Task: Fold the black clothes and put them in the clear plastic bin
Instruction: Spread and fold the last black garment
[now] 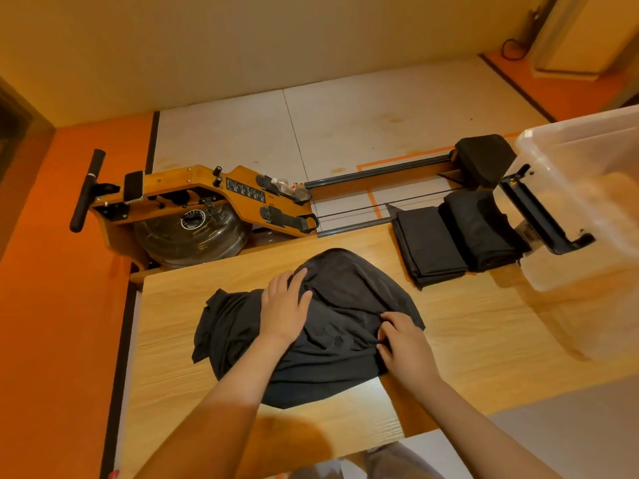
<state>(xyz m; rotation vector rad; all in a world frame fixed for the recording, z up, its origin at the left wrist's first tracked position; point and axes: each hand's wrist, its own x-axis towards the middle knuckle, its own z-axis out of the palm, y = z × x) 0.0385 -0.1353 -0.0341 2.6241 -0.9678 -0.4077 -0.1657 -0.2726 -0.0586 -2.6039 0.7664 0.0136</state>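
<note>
The left forearm (pixel 221 409) and right forearm (pixel 484 426) are seen nearest, reaching in over the wooden table (pixel 466 340).

Right hand (pixel 404 344): the fingers are curled and a ridge of cloth is pinched at the near right side of the black garment (pixel 345 295).

Left hand (pixel 283 309): it is laid flat on the garment's left-centre, fingers straight and slightly spread, with nothing gripped.

The garment lies unfolded and rumpled mid-table, with a bunched part trailing to its left.

Handling, judged:
- The cloth is taken to be a thin knit, light and limp. It will sag and crease wherever it is unsupported, and may slide on the smooth wood.
- Hold is best taken at hems, seams or corners, at two points at once, the cloth being smoothed flat before each fold.
- A mid-panel pinch is expected only to raise wrinkles.

To the garment's far right, a flat folded stack (pixel 428 247) and a thicker folded pile (pixel 484 229) are noted side by side, touching. Right of these, further from the garment, stands the clear plastic bin (pixel 587 188). No black cloth is made out inside it.

Farthest behind the garment, off the table, a wooden rowing machine (pixel 207 202) is recorded on the floor.
</note>
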